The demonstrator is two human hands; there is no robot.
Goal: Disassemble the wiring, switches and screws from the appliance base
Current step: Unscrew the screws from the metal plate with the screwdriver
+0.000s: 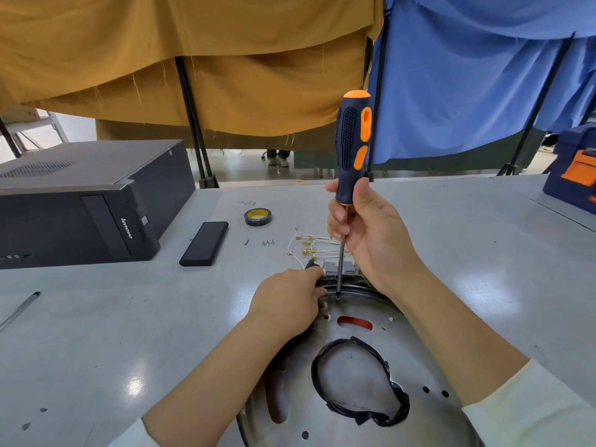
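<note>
Broadly, a grey table (96, 333) carries everything, with a black computer case (80, 201) lying at its far left. Nearest the camera sits the round metal appliance base (354, 414), a loop of black tape (358, 382) stuck to its face. At the base's far rim the left hand (287, 304) has its fingers curled around the edge beside the grey switch blocks (335, 269), gripping there. The right hand (371, 240) grasps a black and orange screwdriver (351, 146) low on its handle, held upright, its tip set on a screw (337, 297) just inside the rim. Beyond the switches lie loose white wires (316, 246) with brass terminals. Farther out are a flat black box (204, 243), a roll of black tape (258, 216), and a few removed screws (267, 242) in a short row. A pen (19, 309) lies at the left edge.
</note>
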